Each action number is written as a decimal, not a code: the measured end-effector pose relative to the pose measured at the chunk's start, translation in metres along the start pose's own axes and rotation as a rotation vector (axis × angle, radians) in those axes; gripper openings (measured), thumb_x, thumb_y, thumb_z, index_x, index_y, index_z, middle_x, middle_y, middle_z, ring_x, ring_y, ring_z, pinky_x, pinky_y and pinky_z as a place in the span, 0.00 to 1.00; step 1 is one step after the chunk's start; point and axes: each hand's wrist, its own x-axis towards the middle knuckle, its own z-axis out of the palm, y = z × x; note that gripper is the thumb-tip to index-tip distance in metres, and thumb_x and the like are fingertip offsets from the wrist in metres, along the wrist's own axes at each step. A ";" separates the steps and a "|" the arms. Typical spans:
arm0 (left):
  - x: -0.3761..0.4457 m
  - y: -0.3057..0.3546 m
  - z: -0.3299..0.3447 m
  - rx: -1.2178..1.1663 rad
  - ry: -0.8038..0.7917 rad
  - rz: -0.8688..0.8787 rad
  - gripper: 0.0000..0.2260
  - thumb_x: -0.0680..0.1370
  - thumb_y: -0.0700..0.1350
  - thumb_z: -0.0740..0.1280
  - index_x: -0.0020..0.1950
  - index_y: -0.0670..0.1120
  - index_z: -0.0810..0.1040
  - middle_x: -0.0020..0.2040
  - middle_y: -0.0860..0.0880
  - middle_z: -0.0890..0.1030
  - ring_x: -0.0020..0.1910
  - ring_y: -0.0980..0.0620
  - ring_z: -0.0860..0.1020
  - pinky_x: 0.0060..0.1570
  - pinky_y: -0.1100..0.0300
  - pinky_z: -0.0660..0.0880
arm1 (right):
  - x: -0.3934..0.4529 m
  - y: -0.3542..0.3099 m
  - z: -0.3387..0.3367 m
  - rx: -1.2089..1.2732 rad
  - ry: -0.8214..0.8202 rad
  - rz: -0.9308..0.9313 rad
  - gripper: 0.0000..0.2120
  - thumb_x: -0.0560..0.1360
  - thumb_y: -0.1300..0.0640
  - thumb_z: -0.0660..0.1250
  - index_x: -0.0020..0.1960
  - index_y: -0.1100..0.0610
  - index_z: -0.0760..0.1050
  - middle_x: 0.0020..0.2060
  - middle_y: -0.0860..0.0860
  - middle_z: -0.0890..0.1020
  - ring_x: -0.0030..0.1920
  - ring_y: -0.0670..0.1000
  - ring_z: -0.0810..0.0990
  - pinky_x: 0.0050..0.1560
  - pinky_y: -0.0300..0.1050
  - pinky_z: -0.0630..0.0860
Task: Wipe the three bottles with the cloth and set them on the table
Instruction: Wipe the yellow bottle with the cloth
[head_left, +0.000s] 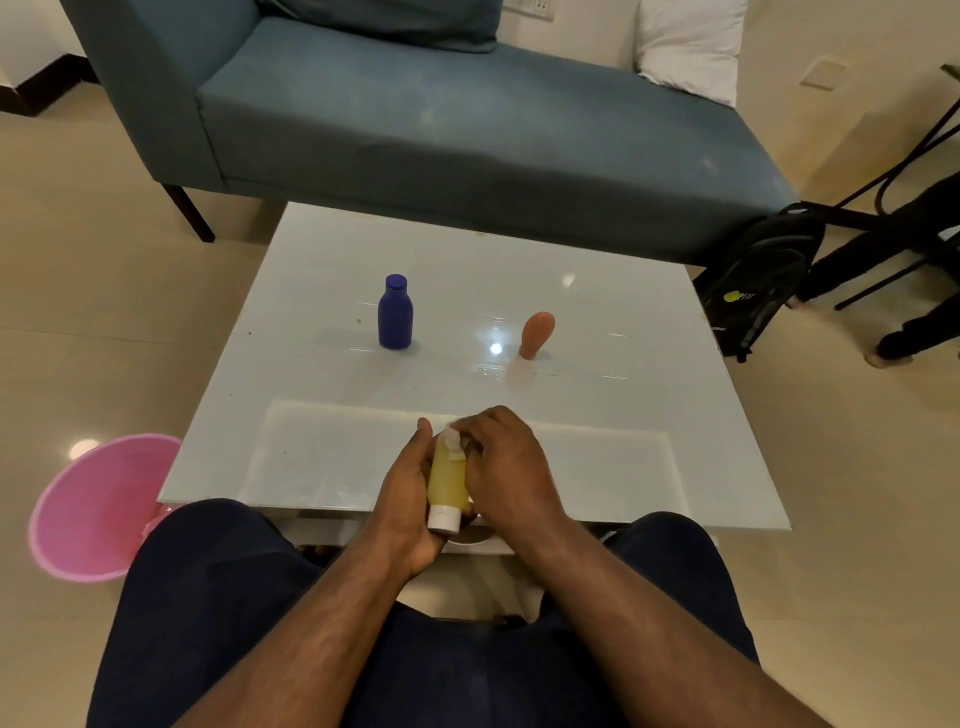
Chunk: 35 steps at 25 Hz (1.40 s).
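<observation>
My left hand (408, 493) grips a yellow bottle (447, 480) with a white cap that points toward me, over the near edge of the white table (597, 415). A small white cloth (453, 441) lies against the bottle's far end, pinched in my right hand (506, 467). A blue bottle (395, 312) stands upright on the table at the middle left. An orange bottle (536, 335) stands on its narrow end at the middle right.
A pink bucket (98, 509) sits on the floor left of the table. A blue sofa (441, 114) runs behind the table. A black backpack (758, 275) and a person's legs (893, 270) are at the right. My knees flank the table's near edge.
</observation>
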 end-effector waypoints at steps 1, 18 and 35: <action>-0.001 0.000 -0.001 -0.025 -0.004 -0.002 0.25 0.81 0.63 0.59 0.66 0.46 0.80 0.59 0.40 0.84 0.57 0.41 0.83 0.57 0.44 0.79 | -0.005 -0.004 0.002 -0.019 0.002 -0.022 0.11 0.76 0.59 0.64 0.56 0.55 0.79 0.50 0.51 0.79 0.51 0.50 0.76 0.54 0.48 0.75; -0.003 0.019 0.002 -0.247 0.139 0.019 0.17 0.82 0.48 0.65 0.71 0.46 0.72 0.66 0.36 0.76 0.58 0.38 0.81 0.41 0.44 0.85 | -0.017 0.004 -0.037 0.399 0.045 0.220 0.06 0.77 0.56 0.67 0.50 0.47 0.80 0.47 0.41 0.81 0.48 0.40 0.78 0.51 0.38 0.78; -0.003 0.018 -0.001 -0.114 0.081 0.004 0.21 0.79 0.52 0.69 0.66 0.39 0.76 0.41 0.40 0.85 0.30 0.51 0.83 0.23 0.64 0.78 | -0.017 -0.013 -0.035 0.196 0.132 -0.047 0.09 0.76 0.64 0.66 0.52 0.53 0.80 0.47 0.43 0.77 0.46 0.35 0.74 0.49 0.26 0.71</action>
